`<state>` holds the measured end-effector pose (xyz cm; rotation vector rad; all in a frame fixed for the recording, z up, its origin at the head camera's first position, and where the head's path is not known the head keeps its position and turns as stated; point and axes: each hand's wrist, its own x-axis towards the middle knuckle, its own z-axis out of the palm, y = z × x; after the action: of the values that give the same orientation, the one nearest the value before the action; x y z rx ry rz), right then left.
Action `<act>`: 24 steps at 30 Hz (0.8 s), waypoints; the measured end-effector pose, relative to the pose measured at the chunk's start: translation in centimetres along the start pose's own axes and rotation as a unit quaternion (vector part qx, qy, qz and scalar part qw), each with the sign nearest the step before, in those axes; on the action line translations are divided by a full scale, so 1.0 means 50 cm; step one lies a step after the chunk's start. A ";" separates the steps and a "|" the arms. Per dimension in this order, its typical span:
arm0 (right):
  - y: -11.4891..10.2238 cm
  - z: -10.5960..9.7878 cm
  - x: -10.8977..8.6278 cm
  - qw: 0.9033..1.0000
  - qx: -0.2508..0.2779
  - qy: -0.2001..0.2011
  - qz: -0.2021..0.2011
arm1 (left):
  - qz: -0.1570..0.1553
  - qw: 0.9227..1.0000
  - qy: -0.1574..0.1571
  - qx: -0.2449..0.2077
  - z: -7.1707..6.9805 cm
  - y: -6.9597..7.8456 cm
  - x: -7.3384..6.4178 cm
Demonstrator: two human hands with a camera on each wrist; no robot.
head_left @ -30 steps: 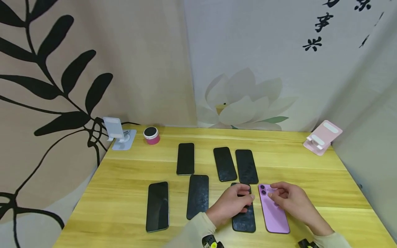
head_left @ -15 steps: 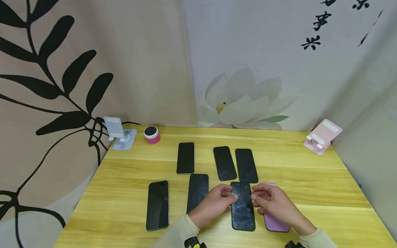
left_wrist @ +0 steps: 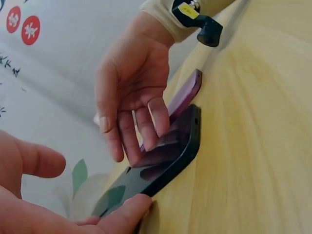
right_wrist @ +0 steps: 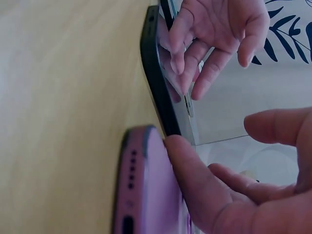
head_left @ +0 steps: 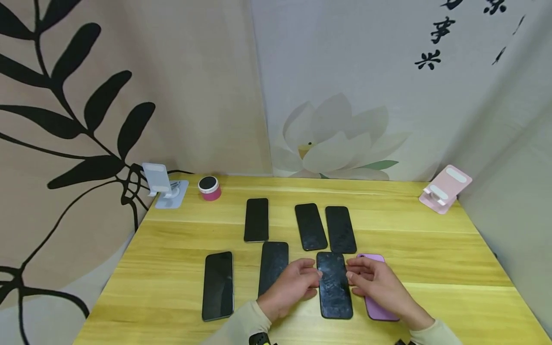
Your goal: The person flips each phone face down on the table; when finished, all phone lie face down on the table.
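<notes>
A dark-screened smartphone (head_left: 335, 292) lies face up on the table between my two hands. My left hand (head_left: 290, 289) is at its left long edge; in the left wrist view a finger (left_wrist: 129, 212) touches that edge, with the thumb held apart. My right hand (head_left: 379, 286) is at the opposite edge, over a purple smartphone (head_left: 380, 314) that lies back up. In the right wrist view a fingertip (right_wrist: 178, 146) is right at the dark phone's edge, its thumb raised away. The head view shows the purple phone's upper part mostly hidden by my right hand.
Several more dark phones lie face up: one at the left (head_left: 217, 287), one partly under my left forearm (head_left: 273, 263), others behind (head_left: 256, 220). A white phone stand (head_left: 170, 191), a pink-and-white round jar (head_left: 210, 188) and a pink phone stand (head_left: 446, 189) line the back.
Both hands have moved left, the right from the purple phone to the dark phone's right edge, the left off its screen to its left edge. The dark phone has shifted slightly left.
</notes>
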<state>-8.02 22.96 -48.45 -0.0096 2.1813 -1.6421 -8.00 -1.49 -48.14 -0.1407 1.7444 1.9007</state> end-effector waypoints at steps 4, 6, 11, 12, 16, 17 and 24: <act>0.002 0.007 -0.001 1.000 0.008 0.004 0.011 | 0.005 1.000 0.022 -0.017 0.008 -0.005 -0.003; 0.004 0.010 -0.003 1.000 0.007 0.006 0.015 | 0.007 0.999 0.027 -0.019 0.011 -0.007 -0.004; 0.006 0.017 -0.007 1.000 -0.005 0.008 0.010 | 0.014 0.999 0.034 -0.022 0.016 -0.011 -0.006; 0.007 0.018 -0.008 1.000 -0.006 0.010 0.007 | 0.017 0.999 0.034 -0.023 0.016 -0.013 -0.006; 0.010 0.026 -0.013 1.000 -0.007 0.017 -0.013 | 0.036 0.998 0.032 -0.035 0.017 -0.020 -0.004; 0.012 0.029 -0.014 1.000 -0.010 0.018 -0.020 | 0.041 0.998 0.030 -0.038 0.016 -0.022 -0.004; 0.009 0.045 -0.011 0.998 -0.018 0.013 -0.061 | 0.061 0.996 0.007 -0.060 0.005 -0.028 -0.005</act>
<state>-6.66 21.15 -49.20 -0.1340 2.2704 -1.6766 -7.06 -1.33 -49.25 -0.0936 1.6821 2.0970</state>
